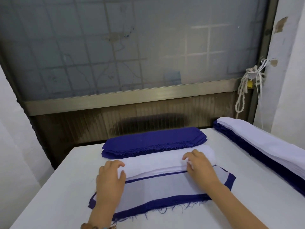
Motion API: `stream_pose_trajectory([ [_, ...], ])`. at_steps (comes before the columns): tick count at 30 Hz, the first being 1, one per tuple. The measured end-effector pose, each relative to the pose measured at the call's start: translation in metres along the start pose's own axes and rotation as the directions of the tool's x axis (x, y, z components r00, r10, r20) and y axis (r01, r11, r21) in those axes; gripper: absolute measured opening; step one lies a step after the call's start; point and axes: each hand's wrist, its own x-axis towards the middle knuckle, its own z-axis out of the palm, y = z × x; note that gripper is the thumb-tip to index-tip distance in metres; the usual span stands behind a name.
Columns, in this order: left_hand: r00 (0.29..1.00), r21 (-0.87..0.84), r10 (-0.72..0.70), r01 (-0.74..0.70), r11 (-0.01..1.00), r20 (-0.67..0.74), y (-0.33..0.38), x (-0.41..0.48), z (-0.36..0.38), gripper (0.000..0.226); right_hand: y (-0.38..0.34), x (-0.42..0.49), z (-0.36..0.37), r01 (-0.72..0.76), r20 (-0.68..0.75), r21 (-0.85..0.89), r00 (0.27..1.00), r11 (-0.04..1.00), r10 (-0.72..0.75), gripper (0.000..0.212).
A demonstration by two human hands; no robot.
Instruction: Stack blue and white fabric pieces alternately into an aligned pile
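A stack of blue fabric pieces (pixel 153 141) lies at the far side of the white table (pixel 57 187). Just in front of it sits a stack of white fabric pieces (pixel 158 160). Nearest me is the mixed pile (pixel 165 189), a white piece on top with blue edges showing around it. My left hand (pixel 110 179) grips the left end of the white stack, thumb at its front edge. My right hand (pixel 199 167) pinches the top layers at the right end of that stack. Both forearms lie over the mixed pile.
A long pile of blue and white fabric (pixel 264 146) runs along the table's right side. A frosted window with a metal frame (pixel 132 95) stands behind the table. A knotted rope (pixel 247 86) hangs at the right of the frame.
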Motion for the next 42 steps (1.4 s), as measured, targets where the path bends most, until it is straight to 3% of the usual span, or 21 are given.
stream_pose_trajectory([
  [2, 0.99, -0.078, 0.133, -0.129, 0.989, 0.048, 0.014, 0.011, 0.009, 0.018, -0.016, 0.011, 0.009, 0.072, 0.046, 0.034, 0.996, 0.997, -0.073, 0.025],
  [4, 0.981, -0.073, 0.177, -0.171, 0.983, 0.083, 0.03, 0.022, 0.022, 0.016, -0.033, 0.024, 0.019, 0.097, 0.066, 0.08, 0.993, 0.992, -0.102, 0.024],
  [10, 0.966, -0.136, 0.107, -0.076, 0.988, 0.236, 0.049, 0.036, 0.064, 0.014, -0.063, 0.053, 0.05, 0.03, 0.17, 0.159, 0.984, 0.987, -0.058, 0.015],
  [12, 0.97, -0.15, 0.076, -0.042, 0.988, 0.23, 0.042, 0.034, 0.072, 0.016, -0.062, 0.057, 0.059, -0.028, 0.154, 0.185, 0.988, 0.982, -0.001, 0.005],
  [16, 0.973, -0.127, 0.049, -0.021, 0.992, 0.225, 0.026, 0.037, 0.076, 0.04, -0.055, 0.057, 0.071, -0.066, 0.103, 0.216, 0.994, 0.974, 0.045, 0.01],
  [22, 0.972, 0.098, 0.107, -0.13, 0.987, 0.207, 0.022, 0.038, 0.075, 0.036, -0.05, 0.057, 0.077, -0.033, 0.091, 0.182, 0.996, 0.983, 0.017, 0.022],
  [42, 0.969, 0.086, 0.175, -0.192, 0.978, 0.172, 0.02, 0.039, 0.071, 0.033, -0.051, 0.054, 0.077, 0.008, 0.066, 0.186, 0.998, 0.983, -0.02, 0.021],
])
